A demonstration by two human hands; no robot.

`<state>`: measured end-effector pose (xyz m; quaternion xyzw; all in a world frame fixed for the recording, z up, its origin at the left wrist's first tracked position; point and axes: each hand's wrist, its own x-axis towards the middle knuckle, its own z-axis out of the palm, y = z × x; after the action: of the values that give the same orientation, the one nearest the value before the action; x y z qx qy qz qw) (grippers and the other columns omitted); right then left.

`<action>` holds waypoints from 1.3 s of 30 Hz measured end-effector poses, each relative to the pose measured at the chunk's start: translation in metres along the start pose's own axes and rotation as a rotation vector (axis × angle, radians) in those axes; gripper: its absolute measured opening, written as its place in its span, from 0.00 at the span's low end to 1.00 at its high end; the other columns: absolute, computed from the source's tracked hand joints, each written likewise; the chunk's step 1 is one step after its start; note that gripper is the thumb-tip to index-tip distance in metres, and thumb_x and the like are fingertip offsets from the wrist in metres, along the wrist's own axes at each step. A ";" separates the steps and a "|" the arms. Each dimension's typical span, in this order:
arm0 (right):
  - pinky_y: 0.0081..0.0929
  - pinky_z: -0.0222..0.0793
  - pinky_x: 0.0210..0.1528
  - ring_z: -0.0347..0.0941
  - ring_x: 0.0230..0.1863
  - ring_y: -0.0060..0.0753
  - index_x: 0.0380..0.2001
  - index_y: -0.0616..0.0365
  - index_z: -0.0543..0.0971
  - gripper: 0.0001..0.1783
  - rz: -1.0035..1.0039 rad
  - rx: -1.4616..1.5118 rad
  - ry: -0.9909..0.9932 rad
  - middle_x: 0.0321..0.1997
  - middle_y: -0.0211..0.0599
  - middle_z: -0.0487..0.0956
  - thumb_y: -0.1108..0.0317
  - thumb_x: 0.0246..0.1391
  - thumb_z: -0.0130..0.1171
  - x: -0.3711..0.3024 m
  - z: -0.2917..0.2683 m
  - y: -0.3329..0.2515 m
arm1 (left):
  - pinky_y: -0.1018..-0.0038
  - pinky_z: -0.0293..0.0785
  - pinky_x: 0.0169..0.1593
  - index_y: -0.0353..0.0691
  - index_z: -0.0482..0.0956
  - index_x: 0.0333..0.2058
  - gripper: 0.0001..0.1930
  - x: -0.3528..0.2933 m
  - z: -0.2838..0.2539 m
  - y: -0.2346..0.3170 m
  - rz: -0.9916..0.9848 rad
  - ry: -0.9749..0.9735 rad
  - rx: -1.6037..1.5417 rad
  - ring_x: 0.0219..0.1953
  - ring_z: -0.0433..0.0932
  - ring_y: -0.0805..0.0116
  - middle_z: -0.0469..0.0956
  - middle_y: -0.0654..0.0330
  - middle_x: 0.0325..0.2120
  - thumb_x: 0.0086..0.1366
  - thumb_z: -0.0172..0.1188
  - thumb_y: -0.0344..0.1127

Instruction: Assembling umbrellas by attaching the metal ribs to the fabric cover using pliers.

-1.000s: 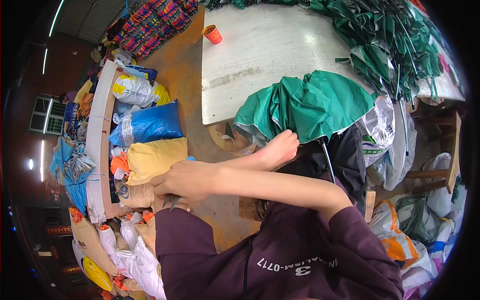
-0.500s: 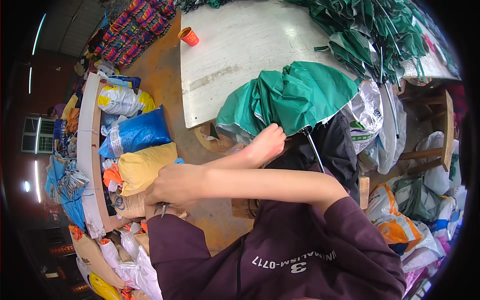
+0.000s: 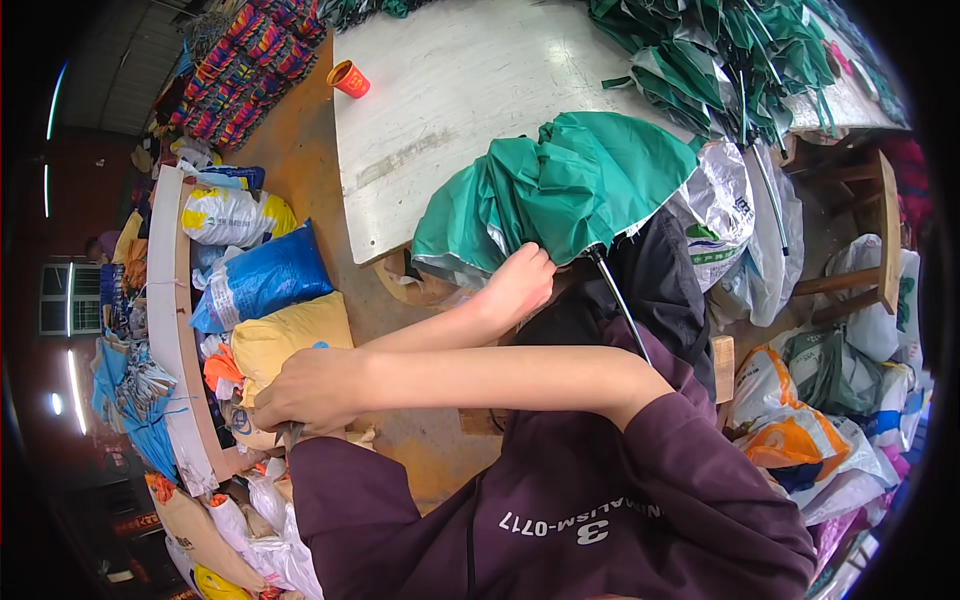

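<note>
A half-folded green umbrella (image 3: 590,180) lies over the near edge of the pale table (image 3: 440,110), its thin dark shaft (image 3: 620,305) slanting down toward my body. My left hand (image 3: 518,285) is closed on the umbrella's cloth at its lower rim. My right arm crosses over the left one. My right hand (image 3: 310,390) is at the far left by a yellow sack (image 3: 295,335), fingers curled around a small dark metal piece (image 3: 290,432) whose tip pokes out below the hand.
A long shelf board (image 3: 175,330) on the left is lined with blue (image 3: 265,280), white and yellow sacks. An orange cup (image 3: 350,78) stands on the table's far corner. Several folded green umbrellas (image 3: 740,60) are heaped at the back right. Plastic bags (image 3: 800,430) and a wooden stool (image 3: 860,230) crowd the right.
Both hands keep their grips and places. The view has turned a little, so the table and the umbrella sit further right in the picture.
</note>
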<state>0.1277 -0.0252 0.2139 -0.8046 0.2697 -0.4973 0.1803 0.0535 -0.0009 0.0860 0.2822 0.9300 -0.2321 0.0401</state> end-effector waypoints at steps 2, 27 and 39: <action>0.45 0.69 0.38 0.76 0.41 0.47 0.33 0.56 0.73 0.12 0.037 -0.036 -0.056 0.38 0.35 0.75 0.66 0.43 0.61 0.000 -0.002 0.000 | 0.74 0.61 0.41 0.48 0.80 0.24 0.03 -0.001 -0.001 -0.001 0.005 -0.005 -0.005 0.36 0.71 0.70 0.73 0.68 0.26 0.52 0.58 0.36; 0.45 0.69 0.39 0.76 0.41 0.50 0.37 0.58 0.76 0.16 0.065 -0.126 -0.053 0.36 0.40 0.76 0.68 0.40 0.61 -0.010 -0.028 0.007 | 0.73 0.60 0.41 0.48 0.84 0.23 0.07 0.001 0.005 -0.004 0.030 0.040 -0.022 0.36 0.71 0.71 0.75 0.69 0.26 0.54 0.58 0.37; 0.45 0.70 0.38 0.77 0.40 0.48 0.36 0.55 0.77 0.12 0.037 -0.003 0.056 0.35 0.39 0.77 0.70 0.44 0.58 -0.008 -0.014 0.005 | 0.73 0.61 0.44 0.49 0.84 0.25 0.07 0.002 0.002 -0.001 0.021 -0.033 -0.014 0.39 0.72 0.71 0.76 0.69 0.27 0.55 0.57 0.36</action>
<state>0.1111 -0.0247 0.2113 -0.7856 0.2900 -0.5158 0.1808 0.0510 -0.0018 0.0848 0.2879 0.9277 -0.2300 0.0598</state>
